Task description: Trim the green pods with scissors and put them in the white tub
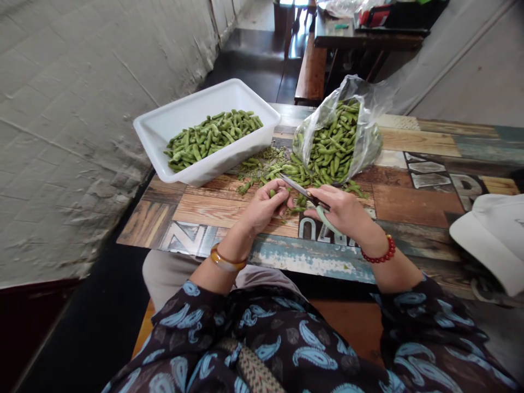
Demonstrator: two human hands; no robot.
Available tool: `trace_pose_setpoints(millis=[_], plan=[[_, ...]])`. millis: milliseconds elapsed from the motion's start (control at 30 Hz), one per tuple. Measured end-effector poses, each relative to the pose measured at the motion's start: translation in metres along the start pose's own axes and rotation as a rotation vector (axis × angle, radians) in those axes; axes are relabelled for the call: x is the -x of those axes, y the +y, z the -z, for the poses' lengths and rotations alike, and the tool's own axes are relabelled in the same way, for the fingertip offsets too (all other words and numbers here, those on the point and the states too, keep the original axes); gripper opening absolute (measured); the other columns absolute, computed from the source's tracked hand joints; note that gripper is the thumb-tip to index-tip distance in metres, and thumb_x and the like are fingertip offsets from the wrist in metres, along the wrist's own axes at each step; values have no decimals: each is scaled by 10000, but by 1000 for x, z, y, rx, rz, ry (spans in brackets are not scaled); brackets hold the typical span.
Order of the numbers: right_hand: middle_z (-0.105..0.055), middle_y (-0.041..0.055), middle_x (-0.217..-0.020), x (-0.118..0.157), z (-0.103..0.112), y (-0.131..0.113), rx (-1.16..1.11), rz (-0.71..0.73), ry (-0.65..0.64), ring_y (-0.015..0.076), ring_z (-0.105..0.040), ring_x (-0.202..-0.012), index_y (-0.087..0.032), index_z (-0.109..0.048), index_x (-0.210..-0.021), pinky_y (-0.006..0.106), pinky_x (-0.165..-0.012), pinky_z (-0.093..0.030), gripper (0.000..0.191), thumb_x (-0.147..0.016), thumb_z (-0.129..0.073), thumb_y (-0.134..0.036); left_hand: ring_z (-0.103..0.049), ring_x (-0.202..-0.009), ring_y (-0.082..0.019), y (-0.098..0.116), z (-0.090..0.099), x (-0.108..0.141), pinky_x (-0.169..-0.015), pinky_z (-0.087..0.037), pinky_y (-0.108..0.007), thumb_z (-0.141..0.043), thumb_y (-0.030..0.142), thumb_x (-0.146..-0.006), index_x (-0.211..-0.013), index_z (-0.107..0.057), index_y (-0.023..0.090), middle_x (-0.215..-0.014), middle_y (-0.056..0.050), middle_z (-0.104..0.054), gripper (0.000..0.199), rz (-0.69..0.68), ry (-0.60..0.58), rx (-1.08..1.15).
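Between the thumb and fingers of my left hand [268, 206] is a green edamame pod [272, 193], mostly covered by the fingers. My right hand [341, 210] grips a pair of scissors [323, 217] with pale green handles. Their blades [295, 186] point left, toward my left hand. Loose pods and trimmed bits [268, 166] lie on the table just beyond both hands. Behind them, a clear plastic bag [370, 143] lies on its side with many pods [333, 147] spilling from its mouth. A white plastic tub [153, 144] at the left holds a heap of pods [215, 136].
The table [213, 204] has a patchwork wood-print top, and its left end is near a rough white wall [82, 109]. A white cap [491, 234] rests at the right edge. Farther back are a wooden bench [311, 73] and another table [368, 39] with items on it.
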State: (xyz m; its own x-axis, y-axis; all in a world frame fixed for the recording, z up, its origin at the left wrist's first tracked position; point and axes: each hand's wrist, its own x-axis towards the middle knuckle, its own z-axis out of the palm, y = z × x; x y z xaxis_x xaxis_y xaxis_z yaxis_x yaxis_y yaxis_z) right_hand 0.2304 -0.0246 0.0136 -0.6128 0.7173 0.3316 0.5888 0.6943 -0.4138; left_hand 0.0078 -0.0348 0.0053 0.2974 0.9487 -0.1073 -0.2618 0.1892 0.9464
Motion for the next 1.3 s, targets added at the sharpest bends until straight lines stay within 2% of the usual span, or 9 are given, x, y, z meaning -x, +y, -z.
trace_pose_setpoints(millis=[133, 300, 400, 500, 600, 733, 933, 1133, 1300], plan=[[-681, 93, -956, -1, 2, 9, 38, -72, 124, 260, -663, -859, -213, -640, -1175, 372, -757, -537, 344, -928, -630, -453, -453, -485, -65, -2, -1, -3, -454, -279, -185, -639, 356, -847, -865, -525, 192, -686, 42, -555, 200, 16, -1, -79], [-676, 89, -952, -1, 4, 12, 40, -70, 158, 261, -659, -860, -217, -630, -1194, 376, -763, -537, 370, -927, -623, -472, -496, -654, -121, -15, -6, -12, -658, -369, -241, -662, 264, -837, -720, -593, 177, -683, 2, -574, 161, -256, 29, -636], [-670, 81, -939, -1, 4, 8, 39, -69, 133, 259, -657, -867, -231, -627, -1199, 367, -760, -538, 354, -934, -614, -465, -519, -702, -159, -20, -9, -12, -661, -337, -261, -722, 248, -788, -732, -669, 206, -742, -25, -621, 87, -272, -1, -918], [-663, 82, -926, -1, 4, 5, 40, -67, 122, 258, -652, -848, -219, -632, -1188, 369, -749, -537, 350, -942, -601, -466, -502, -695, -173, -21, -12, -11, -632, -299, -272, -731, 243, -768, -717, -672, 223, -762, -35, -618, 81, -250, -2, -1038], [-667, 92, -941, 0, 4, 5, 48, -69, 122, 262, -653, -855, -208, -633, -1190, 374, -757, -537, 358, -947, -592, -468, -483, -681, -159, -17, -12, -12, -639, -310, -266, -724, 188, -736, -684, -635, 202, -722, -21, -592, 104, -243, 20, -926], [-674, 91, -951, -1, 4, 5, 22, -86, 126, 263, -656, -866, -221, -634, -1196, 380, -772, -541, 364, -934, -614, -473, -457, -634, -116, -8, -5, -12, -610, -345, -233, -739, 261, -741, -701, -582, 175, -672, 12, -542, 184, -216, 133, -487], [-645, 101, -997, -2, 5, 4, -48, -85, 66, 258, -630, -855, -203, -609, -1237, 389, -752, -542, 439, -889, -679, -462, -336, -455, -41, -6, 1, -9, -437, -218, -197, -800, 385, -716, -826, -556, 181, -622, 66, -480, 336, -45, 156, 9], [-639, 113, -1080, -3, 2, 0, -94, -55, -28, 286, -630, -975, -226, -568, -1324, 421, -840, -543, 485, -883, -693, -383, -410, -465, -51, -6, -4, -7, -443, -261, -197, -824, 405, -687, -834, -638, 155, -576, 57, -504, 344, -16, 165, -15], [-676, 120, -1133, -3, 1, -3, -67, -33, -52, 297, -644, -1022, -236, -569, -1347, 426, -854, -534, 523, -878, -704, -424, -404, -480, -53, -3, -6, -5, -465, -290, -210, -834, 389, -673, -783, -669, 145, -591, 41, -544, 314, -64, 149, -96]])
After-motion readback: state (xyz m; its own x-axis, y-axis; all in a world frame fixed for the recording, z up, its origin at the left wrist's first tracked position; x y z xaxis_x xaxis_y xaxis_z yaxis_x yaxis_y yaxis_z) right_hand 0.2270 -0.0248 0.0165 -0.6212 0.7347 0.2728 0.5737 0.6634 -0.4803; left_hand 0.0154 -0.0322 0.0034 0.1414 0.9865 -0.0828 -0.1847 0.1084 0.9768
